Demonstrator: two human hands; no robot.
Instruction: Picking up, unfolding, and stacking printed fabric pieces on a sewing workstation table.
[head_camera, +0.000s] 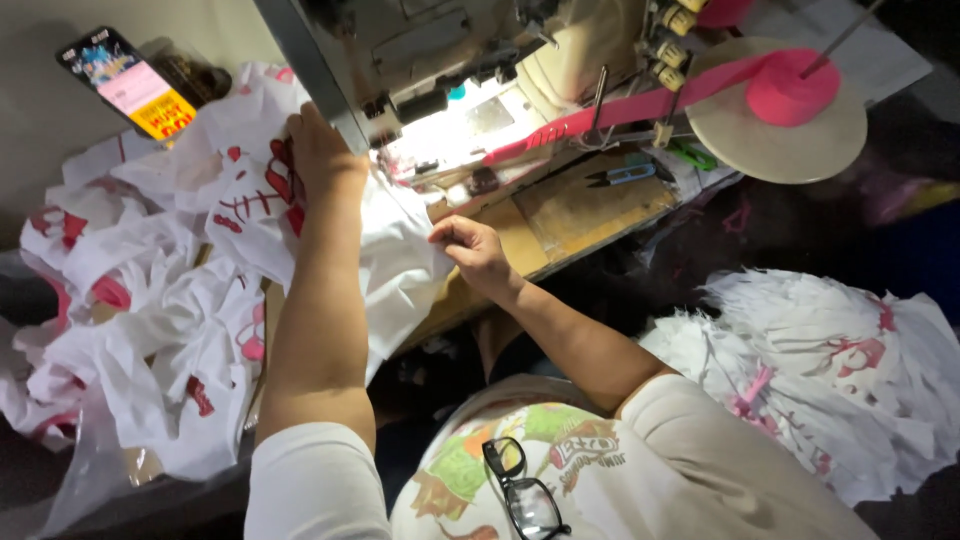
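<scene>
Your sewing machine (440, 60) fills the top of the desk (580, 205), with the white printed fabric (395, 250) lying under its lit needle area. Keep your left hand (320, 150) pressed flat on the cloth behind. Your right hand (470, 245) pinches the fabric's edge; hold it taut and straight, I'd say.

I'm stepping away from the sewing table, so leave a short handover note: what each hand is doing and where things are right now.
Left hand lies flat on the white printed fabric piece, by the sewing machine.
Right hand pinches that piece's edge near the lit needle area.
Pink tape runs from the spool into the machine.
Heap of white pieces lies left, a second heap right.
Snips lie on the table.
The piece is at the machine; how much is stitched cannot be seen.
</scene>
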